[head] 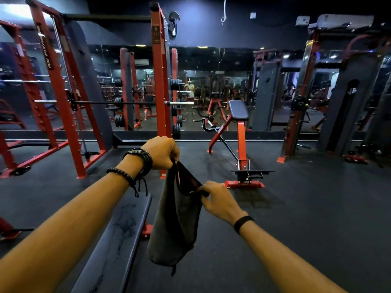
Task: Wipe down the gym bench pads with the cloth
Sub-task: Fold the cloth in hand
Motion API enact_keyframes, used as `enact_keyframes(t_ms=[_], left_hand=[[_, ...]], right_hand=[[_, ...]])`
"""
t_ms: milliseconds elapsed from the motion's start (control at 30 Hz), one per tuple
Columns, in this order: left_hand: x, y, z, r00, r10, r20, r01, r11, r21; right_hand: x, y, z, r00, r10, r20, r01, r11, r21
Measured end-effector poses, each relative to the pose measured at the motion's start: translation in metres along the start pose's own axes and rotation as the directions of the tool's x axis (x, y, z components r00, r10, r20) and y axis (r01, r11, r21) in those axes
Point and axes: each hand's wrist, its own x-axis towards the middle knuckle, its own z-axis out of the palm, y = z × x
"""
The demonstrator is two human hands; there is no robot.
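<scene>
Left hand (161, 152) grips top corner of dark grey fabric cloth (175, 220), raised. Right hand (218, 199) pinches cloth's upper edge, lower down. Cloth hangs in air between hands, just right of long dark padded flat bench pad (118, 235), not touching it. Red-framed incline bench (239, 111) stands beyond on black floor (306, 208).

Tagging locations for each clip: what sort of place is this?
A commercial gym, most likely: red power racks with a loaded barbell, a flat bench pad, and a wall mirror reflecting more machines.
</scene>
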Motion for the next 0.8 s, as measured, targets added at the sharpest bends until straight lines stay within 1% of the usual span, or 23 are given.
enact_keyframes(t_ms=[67, 133, 233, 333, 367, 400, 467, 533, 567, 633, 733, 767, 800], left_hand=[[-0.005, -0.006, 0.001, 1.0, 0.005, 0.028, -0.007, 0.997, 0.077], [-0.011, -0.012, 0.006, 0.998, 0.005, 0.059, -0.014, 0.988, 0.157], [-0.016, -0.02, 0.013, 0.997, -0.011, 0.073, -0.003, 0.981, 0.192], [-0.015, -0.023, 0.02, 0.999, -0.017, 0.05, 0.007, 0.979, 0.205], [-0.013, -0.023, 0.023, 0.999, -0.03, 0.032, 0.024, 0.985, 0.172], [-0.011, -0.022, 0.024, 0.999, -0.046, 0.008, 0.045, 0.994, 0.101], [-0.006, -0.022, 0.027, 0.996, -0.079, -0.052, 0.07, 0.986, -0.149], [-0.002, -0.02, 0.028, 0.99, -0.103, -0.095, 0.058, 0.919, -0.39], [-0.001, -0.019, 0.029, 0.989, -0.101, -0.106, 0.041, 0.885, -0.464], [-0.002, -0.015, 0.031, 0.992, -0.08, -0.101, 0.012, 0.837, -0.547], [-0.001, -0.015, 0.036, 0.998, -0.036, -0.042, 0.004, 0.806, -0.591], [-0.001, -0.014, 0.037, 0.999, -0.022, -0.026, 0.002, 0.801, -0.599], [-0.001, -0.014, 0.036, 0.999, -0.014, -0.033, -0.009, 0.79, -0.613]], right_hand=[[0.007, 0.012, -0.019, 0.999, 0.048, -0.015, -0.047, 0.996, 0.075], [0.015, 0.022, -0.04, 0.997, 0.079, -0.02, -0.076, 0.991, 0.11], [0.03, 0.026, -0.07, 0.995, 0.101, 0.008, -0.101, 0.985, 0.143], [0.042, 0.025, -0.095, 0.995, 0.1, 0.026, -0.103, 0.982, 0.156], [0.045, 0.023, -0.102, 0.994, 0.102, 0.036, -0.107, 0.982, 0.154], [0.048, 0.022, -0.11, 0.993, 0.107, 0.043, -0.112, 0.982, 0.153], [0.052, 0.019, -0.123, 0.99, 0.127, 0.054, -0.134, 0.979, 0.153], [0.052, 0.021, -0.133, 0.974, 0.204, 0.101, -0.22, 0.957, 0.189], [0.051, 0.022, -0.137, 0.958, 0.248, 0.145, -0.275, 0.937, 0.216], [0.048, 0.026, -0.141, 0.924, 0.298, 0.238, -0.35, 0.91, 0.221], [0.041, 0.027, -0.149, 0.855, 0.329, 0.401, -0.413, 0.9, 0.141], [0.039, 0.026, -0.151, 0.833, 0.336, 0.439, -0.427, 0.895, 0.125], [0.038, 0.024, -0.153, 0.831, 0.342, 0.438, -0.437, 0.89, 0.134]])
